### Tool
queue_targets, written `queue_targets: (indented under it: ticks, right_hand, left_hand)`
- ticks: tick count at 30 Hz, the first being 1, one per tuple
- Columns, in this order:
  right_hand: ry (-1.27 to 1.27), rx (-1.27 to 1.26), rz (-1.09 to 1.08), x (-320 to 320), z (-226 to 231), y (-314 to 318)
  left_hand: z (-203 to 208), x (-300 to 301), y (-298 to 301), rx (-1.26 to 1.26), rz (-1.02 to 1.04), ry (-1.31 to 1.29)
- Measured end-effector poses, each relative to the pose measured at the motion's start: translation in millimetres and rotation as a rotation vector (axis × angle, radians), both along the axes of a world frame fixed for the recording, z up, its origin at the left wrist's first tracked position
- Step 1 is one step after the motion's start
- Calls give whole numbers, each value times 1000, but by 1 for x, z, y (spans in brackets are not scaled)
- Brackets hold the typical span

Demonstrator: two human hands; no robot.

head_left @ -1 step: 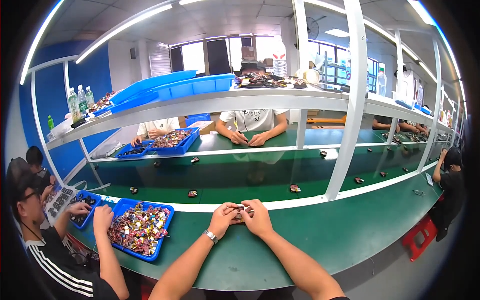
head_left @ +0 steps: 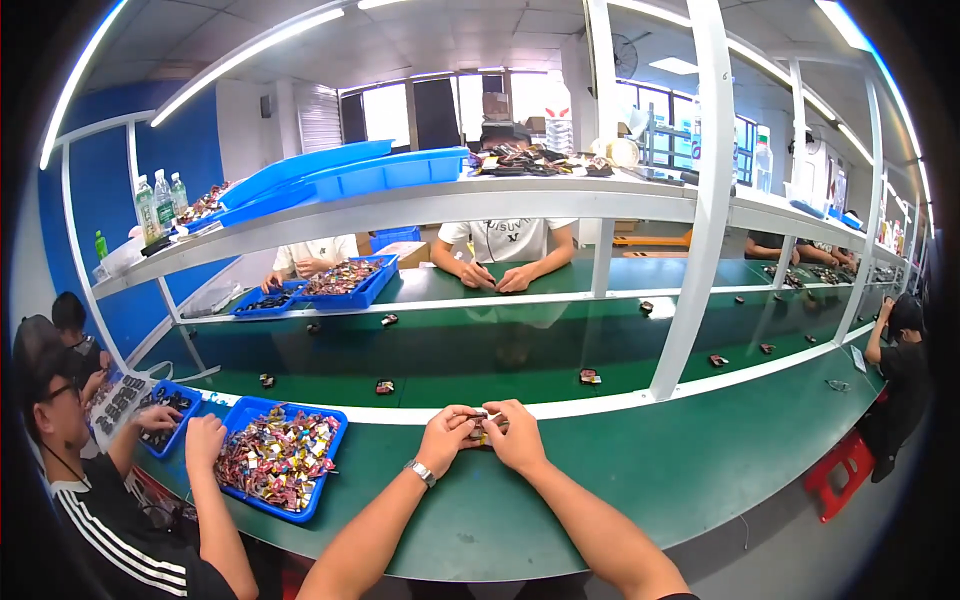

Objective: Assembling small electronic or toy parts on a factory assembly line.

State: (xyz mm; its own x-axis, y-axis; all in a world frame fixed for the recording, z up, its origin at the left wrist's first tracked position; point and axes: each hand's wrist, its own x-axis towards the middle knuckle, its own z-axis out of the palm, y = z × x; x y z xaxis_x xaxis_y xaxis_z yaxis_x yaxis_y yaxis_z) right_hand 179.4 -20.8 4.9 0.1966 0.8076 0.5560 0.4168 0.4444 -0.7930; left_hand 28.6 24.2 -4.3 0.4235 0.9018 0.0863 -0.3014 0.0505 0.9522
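Close to the far edge of the green worktop (head_left: 620, 480), my left hand (head_left: 446, 438) and my right hand (head_left: 516, 436) meet with fingers bent inward. Between the fingertips is a small dark piece with red, yellow and white patches (head_left: 481, 428). Both hands are closed on it, and the fingers cover most of its shape. A metal-banded watch sits on my left wrist. To the left of my hands, a blue tray (head_left: 338, 440) holds a heap of small labelled parts with wires (head_left: 278, 455).
At left, a co-worker's hand (head_left: 157, 418) reaches over a smaller blue tray of black parts. Beyond a white rail (head_left: 400, 414), small pieces lie spaced along the dark green conveyor belt (head_left: 480, 372). A white upright (head_left: 690, 250) stands right of my hands. Another person works opposite.
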Motion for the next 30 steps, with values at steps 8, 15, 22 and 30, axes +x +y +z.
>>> queue_targets:
  ticks: [8,15,22,30]
  right_hand:
    - [13,-59,-9,-1,-9,5]
    - [145,-191,-8,12,-12,7]
    - [96,-262,-295,59,-6,36]
    - [-77,-216,-374,31,-11,105]
  left_hand:
    - [-4,4,-3,137,85,162]
    - [-6,3,6,238,138,113]
    - [-5,-42,35,399,742,505]
    - [-6,-49,37,337,781,387]
